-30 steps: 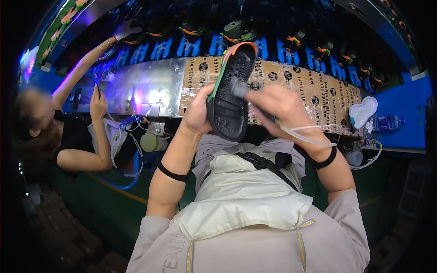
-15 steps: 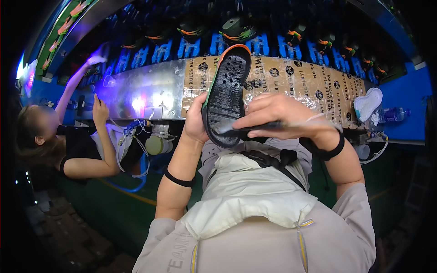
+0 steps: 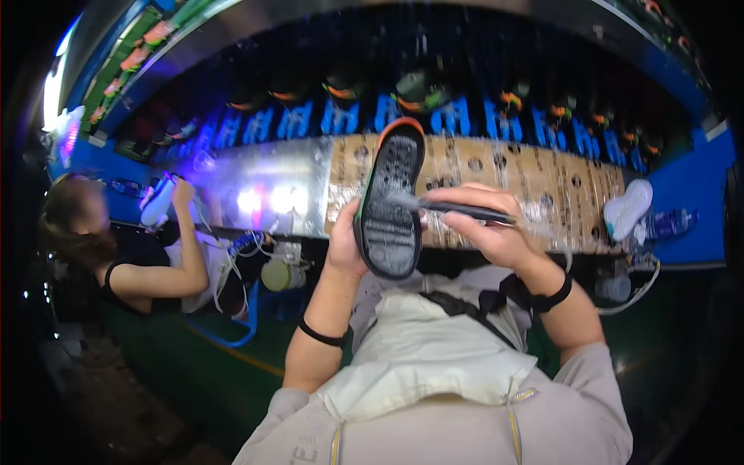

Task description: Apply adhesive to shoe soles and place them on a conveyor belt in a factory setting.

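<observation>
Between eight and nine o'clock from the sole [image 3: 376,221], a co-worker [image 3: 143,263] is holding up a bluish piece [image 3: 157,204] too blurred to name. At nine, a steel bench [image 3: 298,182] is shining; at eight, a jar [image 3: 280,274] is sitting below its edge, probably to spare the top. The person's left hand [image 3: 346,246] is gripping the sole at its seven-to-eight-o'clock edge, thumb along the side, the other fingers mostly hidden, likely so that the inner face is lying clear. The sole itself is hanging mid-view above the bench edge, its orange-rimmed tip pointing to twelve, toward a row of blue holders [image 3: 449,118], and its studded face turned up, seemingly to give the brush [image 3: 477,211] a full run. Just past three, the right hand [image 3: 496,226] is pinching the brush handle between thumb and fingers, laying it nearly flat so that the pale bristles are touching the middle of the sole. Farther out at three, cardboard [image 3: 535,198] is covering the bench, perhaps as protection, and a white piece [image 3: 628,208] is resting beside a bottle [image 3: 673,223], apparently out of the hands' way.
</observation>
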Tool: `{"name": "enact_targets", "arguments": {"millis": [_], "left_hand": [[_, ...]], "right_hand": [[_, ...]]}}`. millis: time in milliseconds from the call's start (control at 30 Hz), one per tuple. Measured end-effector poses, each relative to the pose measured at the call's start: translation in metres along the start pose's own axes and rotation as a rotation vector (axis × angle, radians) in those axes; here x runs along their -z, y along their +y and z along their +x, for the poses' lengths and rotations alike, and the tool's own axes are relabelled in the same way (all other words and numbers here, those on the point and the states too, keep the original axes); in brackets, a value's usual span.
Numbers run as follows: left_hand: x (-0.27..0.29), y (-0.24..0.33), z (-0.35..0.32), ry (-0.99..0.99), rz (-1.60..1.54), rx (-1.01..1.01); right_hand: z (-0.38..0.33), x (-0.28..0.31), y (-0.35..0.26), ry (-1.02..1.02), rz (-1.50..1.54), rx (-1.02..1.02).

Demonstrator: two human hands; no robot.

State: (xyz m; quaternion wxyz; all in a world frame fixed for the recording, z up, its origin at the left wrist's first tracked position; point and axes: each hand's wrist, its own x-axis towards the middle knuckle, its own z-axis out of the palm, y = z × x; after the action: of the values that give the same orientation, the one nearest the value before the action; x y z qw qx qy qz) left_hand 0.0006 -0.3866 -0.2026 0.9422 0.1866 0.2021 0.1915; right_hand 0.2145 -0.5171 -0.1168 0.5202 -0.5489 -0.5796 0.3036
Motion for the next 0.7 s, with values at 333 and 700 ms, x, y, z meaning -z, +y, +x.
{"name": "enact_targets", "arguments": {"millis": [333,700], "left_hand": [[0.04,0.01,-0.026,-0.119,-0.338,-0.25],[-0.19,0.201,-0.004,-0.301,-0.041,-0.764]], "right_hand": [[-0.04,0.006,0.136,0.519,-0.399,0.035],[-0.045,-0.001,0.152,0.531,-0.31,-0.036]]}}
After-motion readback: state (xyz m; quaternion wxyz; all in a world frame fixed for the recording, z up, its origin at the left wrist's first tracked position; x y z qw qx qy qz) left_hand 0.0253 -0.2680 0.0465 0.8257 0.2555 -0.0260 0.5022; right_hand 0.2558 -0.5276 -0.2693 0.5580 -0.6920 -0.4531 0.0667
